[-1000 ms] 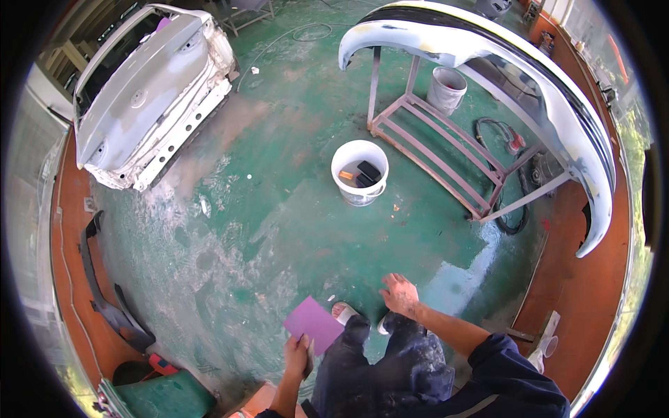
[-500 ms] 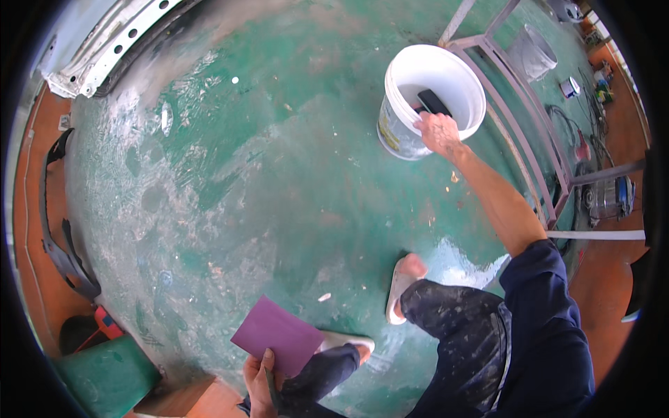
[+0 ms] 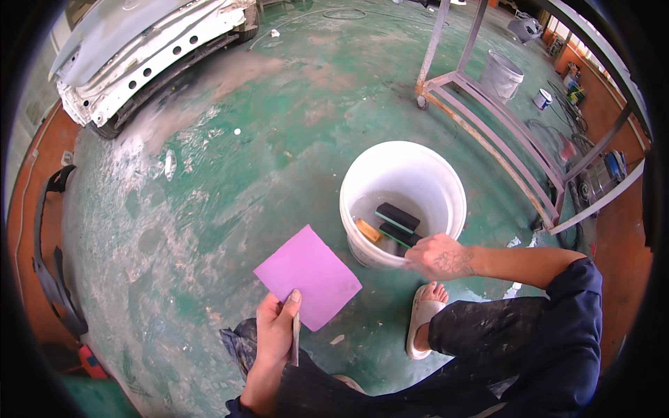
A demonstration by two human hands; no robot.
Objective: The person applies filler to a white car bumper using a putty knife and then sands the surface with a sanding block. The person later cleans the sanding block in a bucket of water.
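A square purple sheet of sandpaper (image 3: pixel 306 279) is pinched in my left hand (image 3: pixel 276 322), thumb on top, its face turned up. Against that palm lies a thin greyish strip (image 3: pixel 295 340), too narrow to identify. On my right, a white plastic bucket (image 3: pixel 354 237) stands close to my feet. My right hand (image 3: pixel 440 256) is closed on its near right rim. Inside the bucket lie black blocks with green edges (image 3: pixel 397 216) and a yellow-orange block (image 3: pixel 368 230). The bucket wall and my hand partly hide them.
A metal frame rack (image 3: pixel 488 132) stands beyond the bucket at right. Behind it are a grey bucket (image 3: pixel 502 75) and a small can (image 3: pixel 542 99). A stripped car body (image 3: pixel 153 56) fills the far left. A black trim piece (image 3: pixel 52 272) leans along the left wall.
My right hand has drawn the bucket nearer to me, away from the rack. My left hand has raised the purple sheet. The view has tilted up, showing more of the car body.
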